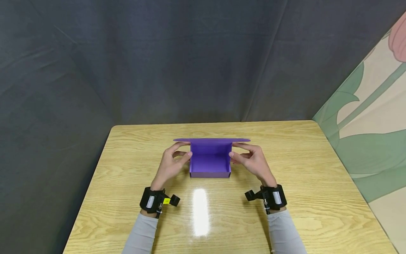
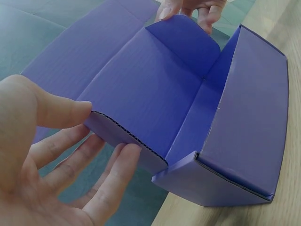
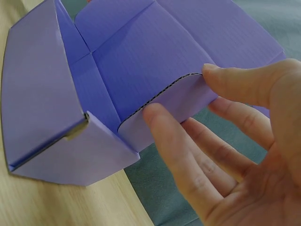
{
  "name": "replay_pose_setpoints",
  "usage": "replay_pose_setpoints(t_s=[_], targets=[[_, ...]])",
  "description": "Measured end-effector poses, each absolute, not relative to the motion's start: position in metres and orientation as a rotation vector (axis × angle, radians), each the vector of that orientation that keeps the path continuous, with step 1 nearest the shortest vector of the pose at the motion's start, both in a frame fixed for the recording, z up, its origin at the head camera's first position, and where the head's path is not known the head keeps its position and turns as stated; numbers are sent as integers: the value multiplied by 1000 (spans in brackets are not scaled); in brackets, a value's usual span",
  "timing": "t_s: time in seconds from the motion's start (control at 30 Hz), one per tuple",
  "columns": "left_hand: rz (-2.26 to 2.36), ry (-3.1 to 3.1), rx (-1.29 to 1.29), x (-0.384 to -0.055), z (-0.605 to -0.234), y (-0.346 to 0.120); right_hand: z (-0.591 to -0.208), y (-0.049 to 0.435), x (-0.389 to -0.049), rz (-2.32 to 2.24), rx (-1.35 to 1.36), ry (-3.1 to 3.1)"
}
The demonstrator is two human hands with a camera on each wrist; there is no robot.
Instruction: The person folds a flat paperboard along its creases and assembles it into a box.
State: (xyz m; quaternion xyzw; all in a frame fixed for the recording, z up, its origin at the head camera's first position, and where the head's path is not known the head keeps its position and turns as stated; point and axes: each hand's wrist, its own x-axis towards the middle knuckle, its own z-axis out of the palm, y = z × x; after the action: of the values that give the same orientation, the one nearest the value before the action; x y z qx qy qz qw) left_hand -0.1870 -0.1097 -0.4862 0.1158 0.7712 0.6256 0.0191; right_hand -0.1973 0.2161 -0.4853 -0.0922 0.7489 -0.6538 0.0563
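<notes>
An open purple cardboard box (image 1: 210, 175) stands on the table in the head view, its lid (image 1: 210, 146) raised at the back and the lid's front flap (image 1: 211, 140) jutting out sideways. My left hand (image 1: 168, 165) holds the lid's left side flap (image 2: 127, 139), thumb at the edge and fingers along its outer face. On the other side, my right hand (image 1: 256, 164) holds the right side flap (image 3: 174, 103) in much the same way. Both side flaps are folded inward from the lid panel. The inside that shows holds nothing.
The box rests on a light wooden table (image 1: 127, 169). Behind the table hangs a dark curtain (image 1: 190, 70), and a floral-patterned cloth (image 1: 377, 148) covers the right side. Black wrist cameras (image 1: 152, 202) are strapped to both wrists.
</notes>
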Motion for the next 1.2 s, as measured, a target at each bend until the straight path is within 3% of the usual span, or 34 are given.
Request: replay_pose_setpoints(t_s=[1.2], targets=[[1951, 2333, 474, -193, -494, -117, -493, 222, -203, -1945, -459, 2287]])
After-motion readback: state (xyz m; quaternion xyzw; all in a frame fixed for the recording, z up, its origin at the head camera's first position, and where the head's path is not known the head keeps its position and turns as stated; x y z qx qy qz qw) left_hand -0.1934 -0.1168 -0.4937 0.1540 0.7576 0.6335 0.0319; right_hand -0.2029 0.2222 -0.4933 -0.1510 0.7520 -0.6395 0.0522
